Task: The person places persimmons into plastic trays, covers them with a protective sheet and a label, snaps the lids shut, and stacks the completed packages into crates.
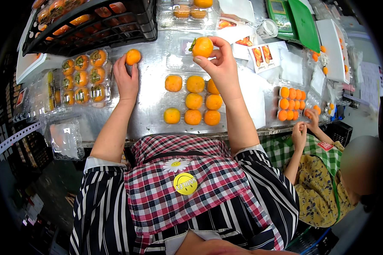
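Observation:
My right hand (220, 68) pinches an orange persimmon (202, 47) by its sides, its green leafy cap turned left. It is raised over the far part of an open clear plastic tray (172, 102). Several persimmons (194, 102) sit in the tray's hollows, smooth side up; one hollow in the left column holds none. My left hand (126, 83) is closed with its fingertips round another persimmon (133, 56), left of the tray. Part of the tray's right side is hidden behind my right forearm.
A packed tray of persimmons (81, 78) stands at the left, below a black crate (93, 21) of fruit. Far right are a green scale (282, 19), printed labels (261, 57) and a tray of small orange fruit (291, 104). A co-worker's hands (300, 131) are near it.

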Motion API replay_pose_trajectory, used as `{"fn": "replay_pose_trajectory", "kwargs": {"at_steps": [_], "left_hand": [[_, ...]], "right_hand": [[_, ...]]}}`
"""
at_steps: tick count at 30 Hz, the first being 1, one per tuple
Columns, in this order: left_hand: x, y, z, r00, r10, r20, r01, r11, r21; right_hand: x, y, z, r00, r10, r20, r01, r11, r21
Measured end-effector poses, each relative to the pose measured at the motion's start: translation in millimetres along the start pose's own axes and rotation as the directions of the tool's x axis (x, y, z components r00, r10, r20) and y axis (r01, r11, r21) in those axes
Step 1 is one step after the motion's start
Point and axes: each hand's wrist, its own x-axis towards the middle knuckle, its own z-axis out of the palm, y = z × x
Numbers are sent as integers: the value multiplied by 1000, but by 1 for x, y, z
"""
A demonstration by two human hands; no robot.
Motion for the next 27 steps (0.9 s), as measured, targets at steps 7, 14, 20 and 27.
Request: {"fn": "replay_pose_trajectory", "kwargs": {"at_steps": [7,14,20,27], "left_hand": [[1,-3,2,1000,6,-2,-6,1000,10],[2,-3,2,1000,15,-4,-15,1000,21],[2,-1,1,1000,-2,7,2,1000,22],[3,-1,2,1000,-15,11,14,1000,20]], "right_hand": [[2,2,-2,975,-220,14,215,936,-279],[5,5,-4,980,-193,38,196,939,-283],[8,10,-4,983,-153,101,175,948,-265],[12,9,-2,983,-142,113,170,941,-292]]}}
